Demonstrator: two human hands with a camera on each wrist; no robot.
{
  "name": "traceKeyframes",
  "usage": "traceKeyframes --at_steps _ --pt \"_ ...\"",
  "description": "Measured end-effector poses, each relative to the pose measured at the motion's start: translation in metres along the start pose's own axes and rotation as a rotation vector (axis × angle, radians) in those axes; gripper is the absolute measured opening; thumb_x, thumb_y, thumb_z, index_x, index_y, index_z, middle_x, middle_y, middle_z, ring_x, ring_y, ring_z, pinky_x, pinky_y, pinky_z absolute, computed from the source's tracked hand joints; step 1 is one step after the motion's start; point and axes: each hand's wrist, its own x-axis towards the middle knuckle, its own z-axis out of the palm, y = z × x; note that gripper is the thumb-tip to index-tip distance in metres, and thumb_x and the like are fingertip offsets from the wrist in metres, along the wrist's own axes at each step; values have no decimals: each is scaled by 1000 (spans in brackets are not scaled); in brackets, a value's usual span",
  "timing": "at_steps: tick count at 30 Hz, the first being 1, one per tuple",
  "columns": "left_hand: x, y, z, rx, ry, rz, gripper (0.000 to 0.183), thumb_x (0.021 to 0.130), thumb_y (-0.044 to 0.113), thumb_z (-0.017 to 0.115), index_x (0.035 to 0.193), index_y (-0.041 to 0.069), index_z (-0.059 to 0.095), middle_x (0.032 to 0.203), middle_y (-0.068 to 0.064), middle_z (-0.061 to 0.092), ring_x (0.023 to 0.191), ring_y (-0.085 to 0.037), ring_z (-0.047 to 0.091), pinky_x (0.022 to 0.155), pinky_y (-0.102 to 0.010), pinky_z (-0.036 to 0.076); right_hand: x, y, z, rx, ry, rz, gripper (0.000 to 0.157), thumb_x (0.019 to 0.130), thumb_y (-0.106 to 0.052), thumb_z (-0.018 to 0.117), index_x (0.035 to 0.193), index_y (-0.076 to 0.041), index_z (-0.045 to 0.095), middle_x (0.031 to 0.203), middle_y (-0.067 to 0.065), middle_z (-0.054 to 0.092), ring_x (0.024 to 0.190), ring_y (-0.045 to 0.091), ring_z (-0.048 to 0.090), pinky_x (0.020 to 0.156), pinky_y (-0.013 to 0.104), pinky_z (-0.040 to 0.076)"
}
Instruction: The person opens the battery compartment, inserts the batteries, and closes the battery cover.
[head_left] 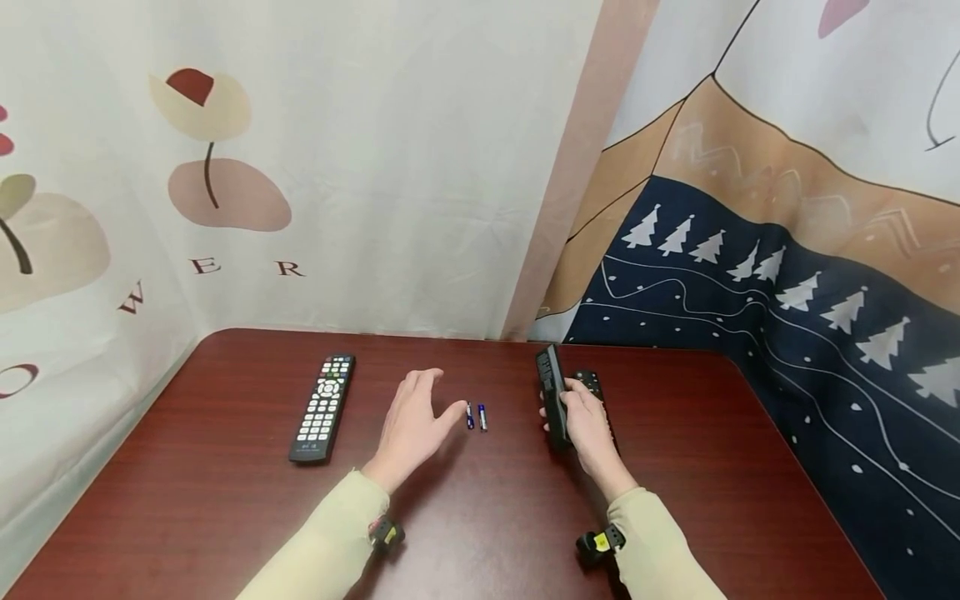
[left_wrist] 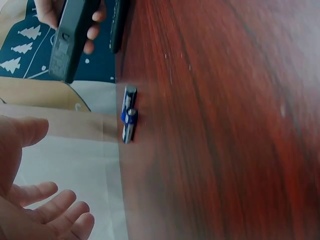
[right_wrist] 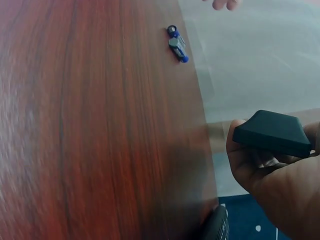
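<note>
My right hand [head_left: 588, 421] grips a black remote control [head_left: 552, 396], tipped on its side with its back facing left. In the right wrist view, one end of this remote [right_wrist: 272, 134] points at the camera, fingers wrapped beneath it. Two small blue-and-silver batteries [head_left: 476, 417] lie side by side on the table between the hands. My left hand [head_left: 416, 425] hovers left of them with fingers spread and nothing held, its thumb tip close to the nearer battery in the head view. The left wrist view shows the batteries [left_wrist: 129, 115] apart from that hand [left_wrist: 45, 200].
Another black remote with white buttons [head_left: 324, 408] lies at the left of the brown table [head_left: 480, 517]. A third dark remote [head_left: 588, 385] lies on the table, partly hidden behind the right hand. Printed curtains [head_left: 420, 167] hang along the table's back edge and right side.
</note>
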Motion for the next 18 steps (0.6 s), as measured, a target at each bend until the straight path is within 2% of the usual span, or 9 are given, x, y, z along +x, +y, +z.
traceKeyframes --at_steps 10,18 --pt "-3 19 14 -27 -2 87 52 94 31 75 137 7 59 134 -11 58 127 -30 54 96 -50 52 -1 1 14 35 -37 -5 41 104 -8 33 138 3 53 122 31 63 87 26 69 70 37 61" --pt "-5 31 26 -72 -32 171 51 94 27 75 136 4 59 133 -13 59 126 -31 57 101 -50 50 -2 2 20 70 -37 -12 40 104 -8 33 136 4 53 121 31 64 88 28 70 69 34 60"
